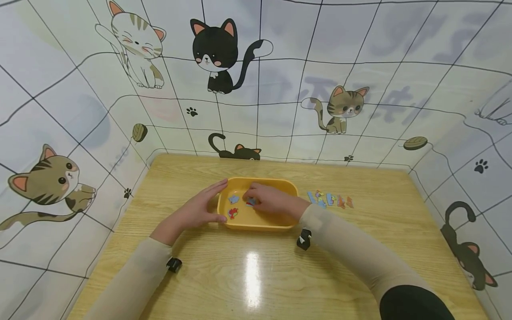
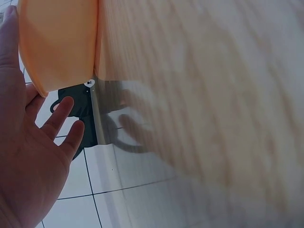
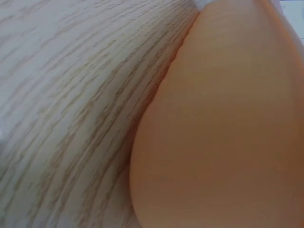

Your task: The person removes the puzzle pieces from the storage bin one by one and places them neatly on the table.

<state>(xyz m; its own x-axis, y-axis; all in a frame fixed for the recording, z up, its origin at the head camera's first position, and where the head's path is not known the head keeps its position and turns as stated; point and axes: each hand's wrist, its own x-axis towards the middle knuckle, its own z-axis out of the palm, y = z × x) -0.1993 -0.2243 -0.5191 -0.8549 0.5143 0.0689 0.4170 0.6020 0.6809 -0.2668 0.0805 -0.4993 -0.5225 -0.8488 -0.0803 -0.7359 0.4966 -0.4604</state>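
A shallow yellow tray (image 1: pixel 256 227) lies on the wooden table. My left hand (image 1: pixel 196 208) spans its left end, thumb at the near corner and fingers at the far corner; in the left wrist view the fingers of the left hand (image 2: pixel 35 156) are spread and fairly straight beside the tray wall (image 2: pixel 59 47). Inside the tray, my right hand (image 1: pixel 272 200) has its fingers curled down on a small blue and red flat piece (image 1: pixel 250 202), partly hidden beneath them. A blue piece (image 1: pixel 234 199) and a red piece (image 1: pixel 233 213) lie left of it. The right wrist view shows only the tray's outer side (image 3: pixel 218 123) and table.
Right of the tray, several small flat cut-out pieces (image 1: pixel 330 199), blue, yellow and orange-red, lie in a row on the table (image 1: pixel 256 271). A wall covering (image 1: pixel 280 80) with cartoon cats stands behind the table and at both sides.
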